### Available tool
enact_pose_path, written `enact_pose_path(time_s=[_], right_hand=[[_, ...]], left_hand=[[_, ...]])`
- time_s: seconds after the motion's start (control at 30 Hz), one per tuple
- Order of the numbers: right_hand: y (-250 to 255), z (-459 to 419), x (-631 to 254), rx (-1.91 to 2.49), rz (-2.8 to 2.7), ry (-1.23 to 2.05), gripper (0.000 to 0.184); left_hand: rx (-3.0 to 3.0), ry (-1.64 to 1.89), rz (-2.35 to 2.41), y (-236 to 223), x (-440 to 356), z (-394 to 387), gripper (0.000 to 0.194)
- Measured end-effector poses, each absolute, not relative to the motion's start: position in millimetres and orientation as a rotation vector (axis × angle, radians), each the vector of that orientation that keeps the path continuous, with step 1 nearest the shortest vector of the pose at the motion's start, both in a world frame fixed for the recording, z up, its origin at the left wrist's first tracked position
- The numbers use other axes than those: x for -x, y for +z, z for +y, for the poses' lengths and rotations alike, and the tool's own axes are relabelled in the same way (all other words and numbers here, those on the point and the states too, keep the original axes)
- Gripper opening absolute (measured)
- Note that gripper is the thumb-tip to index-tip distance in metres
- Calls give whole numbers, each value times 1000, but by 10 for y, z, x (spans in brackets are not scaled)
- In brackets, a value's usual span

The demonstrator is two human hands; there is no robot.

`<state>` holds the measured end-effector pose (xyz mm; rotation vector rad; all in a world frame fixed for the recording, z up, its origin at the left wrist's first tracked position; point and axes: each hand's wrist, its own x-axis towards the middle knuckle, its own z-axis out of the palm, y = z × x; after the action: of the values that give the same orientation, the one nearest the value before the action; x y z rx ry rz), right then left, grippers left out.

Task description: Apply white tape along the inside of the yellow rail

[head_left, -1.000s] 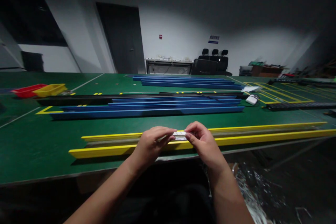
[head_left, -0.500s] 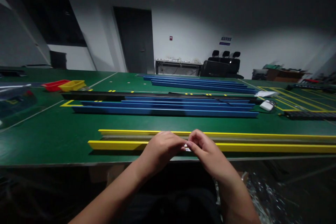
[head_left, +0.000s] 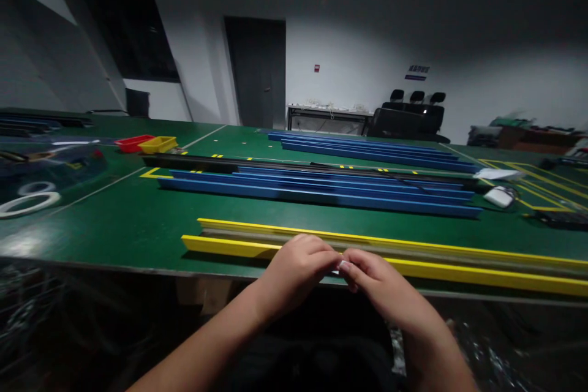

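Observation:
My left hand (head_left: 301, 266) and my right hand (head_left: 379, 278) meet fingertip to fingertip at the table's front edge. Both are closed in a pinch around a small white piece (head_left: 337, 272), mostly covered by the fingers; its kind cannot be made out. Just behind them lies a long yellow channel profile (head_left: 229, 246) with two raised sides, stretching off to the right. The hands hide part of its near side. Whether they touch it I cannot tell.
Several blue profiles (head_left: 316, 195) lie across the green table (head_left: 138, 220), beside a black strip (head_left: 184, 162). A red bin (head_left: 135, 144) and a yellow bin (head_left: 157, 145) stand back left. White rings (head_left: 28, 204) lie at left; a white adapter-like box (head_left: 500, 197) sits right.
The view has turned left and tilted, so the table's contents sit further right and white rings show at left. Both hands keep their fingertips together around the small white piece.

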<state>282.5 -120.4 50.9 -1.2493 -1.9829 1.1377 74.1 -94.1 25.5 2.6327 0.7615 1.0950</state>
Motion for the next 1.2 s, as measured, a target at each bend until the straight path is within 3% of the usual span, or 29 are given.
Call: enact_pose_path(time_s=[0.17, 0.3, 0.43, 0.5, 0.6, 0.77, 1.1, 1.2], right_hand=[[432, -1181, -2948, 1126, -1769, 1187, 25], [427, -1215, -3190, 865, -1456, 1288, 26], [404, -1277, -3363, 761, -1128, 1291, 26], [336, -1319, -3411, 769, -1063, 1284, 32], [172, -1426, -3446, 888, -1133, 1297, 34], [-166, -1671, -3403, 1161, -1105, 1464, 31], [-443, -1670, -3536, 1125, -532, 1512, 37], [-318, -1613, -3612, 1101, -469, 1525, 53]], left_hand=[[-2589, 1160, 790, 92, -662, -807, 21], [-2725, 979, 984, 38, -591, -613, 29], [-2820, 613, 1196, 110, -641, -383, 81], [-2816, 348, 1231, 130, -703, -280, 95], [-2788, 110, 1253, 126, -780, -208, 80], [-2858, 230, 1328, 96, -766, -342, 57], [-3032, 467, 1388, 196, -485, -678, 64], [-3085, 526, 1370, 307, -406, -766, 61]])
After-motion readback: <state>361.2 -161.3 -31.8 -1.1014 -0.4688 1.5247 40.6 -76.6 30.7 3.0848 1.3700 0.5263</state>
